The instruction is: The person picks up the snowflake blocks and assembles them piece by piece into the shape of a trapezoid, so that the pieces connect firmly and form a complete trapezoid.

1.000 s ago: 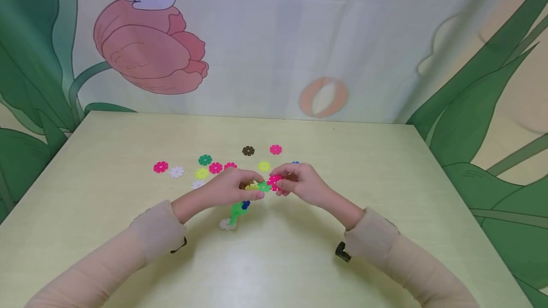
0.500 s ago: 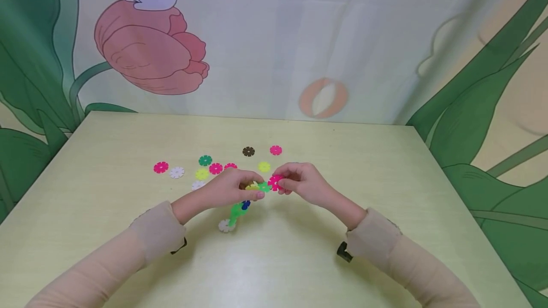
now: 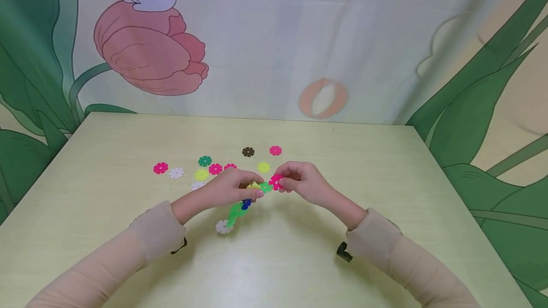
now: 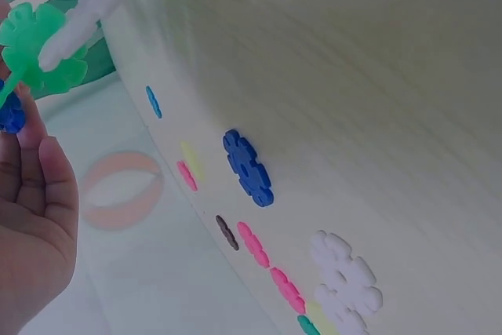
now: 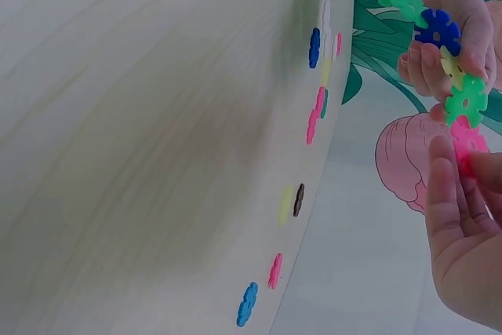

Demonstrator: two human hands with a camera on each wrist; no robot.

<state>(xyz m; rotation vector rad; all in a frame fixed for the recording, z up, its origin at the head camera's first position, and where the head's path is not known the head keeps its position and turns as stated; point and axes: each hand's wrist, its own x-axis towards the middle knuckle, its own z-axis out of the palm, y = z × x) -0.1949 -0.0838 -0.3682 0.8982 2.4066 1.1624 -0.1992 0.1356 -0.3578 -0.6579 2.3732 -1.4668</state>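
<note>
Above the table, my left hand point(image 3: 229, 186) grips a chain of notched plastic snowflake discs near its yellow disc point(image 3: 254, 186). A blue disc point(image 3: 246, 204), green discs point(image 3: 236, 211) and a white end disc point(image 3: 223, 226) hang toward the near side. In the left wrist view, that white disc point(image 4: 90, 17) appears edge-on in front of a green disc point(image 4: 43, 49). My right hand point(image 3: 306, 182) pinches a pink disc point(image 3: 275, 182) between thumb and fingers. The pink disc's edge meets the chain's other green disc point(image 5: 467, 100) in the right wrist view.
Loose discs lie on the table point(image 3: 342, 260) beyond the hands: pink point(image 3: 161, 168), white point(image 3: 176, 173), dark green point(image 3: 205, 161), brown point(image 3: 248, 151) and yellow point(image 3: 263, 167) among them. A dark blue disc point(image 4: 248, 168) lies there too. A printed curtain point(image 3: 257, 37) hangs behind the table.
The chain's white end has swung slightly left and toward the near side. The right hand has shifted slightly, still pinching the pink disc; the left hand stays nearly in place.
</note>
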